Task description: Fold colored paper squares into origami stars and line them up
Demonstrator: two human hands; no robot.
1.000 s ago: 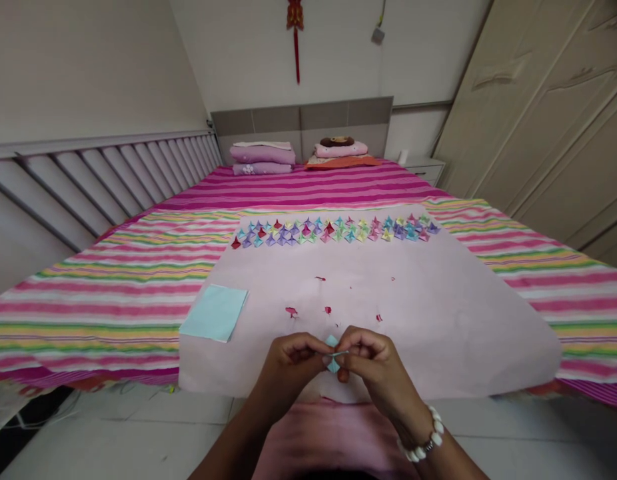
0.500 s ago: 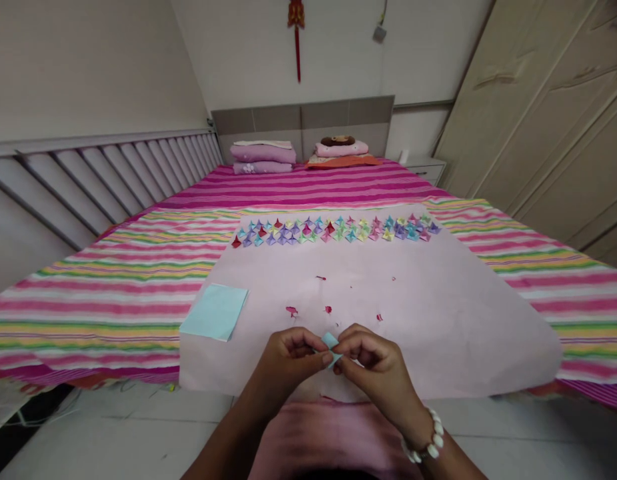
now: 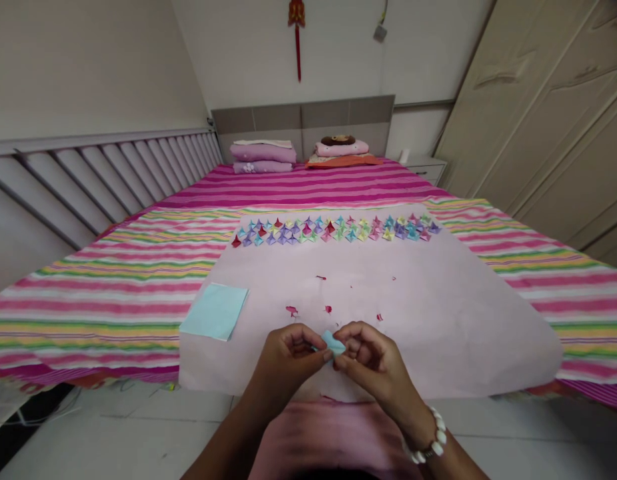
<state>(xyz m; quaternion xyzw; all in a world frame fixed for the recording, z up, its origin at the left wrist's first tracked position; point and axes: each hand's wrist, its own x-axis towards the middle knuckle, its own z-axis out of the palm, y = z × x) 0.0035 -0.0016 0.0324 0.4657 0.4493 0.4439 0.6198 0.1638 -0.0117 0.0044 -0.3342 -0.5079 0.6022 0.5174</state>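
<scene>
Holding folded blue paper [image 3: 333, 342], now turned, broader face showing

- Hands: two, left hand [image 3: 288, 357], right hand [image 3: 381, 360].
- Folded blue paper [image 3: 333, 342]: one, in the grip.
- Flat blue square [image 3: 215, 312]: one visible, left of the grip.
- Larger red scraps [image 3: 291, 311]: four, beyond the grip.
- Small folded shapes [image 3: 330, 228]: dozens, exact count unresolved, farther beyond.

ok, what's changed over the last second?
The small folded blue paper has turned: a thin edge ran crosswise between the fingertips, now a broader face shows. The left hand still pinches it; the right hand's thumb and index finger have opened apart beside it, contact unclear. Unmoved: square blue paper, red scraps, folded pieces in rows.
</scene>
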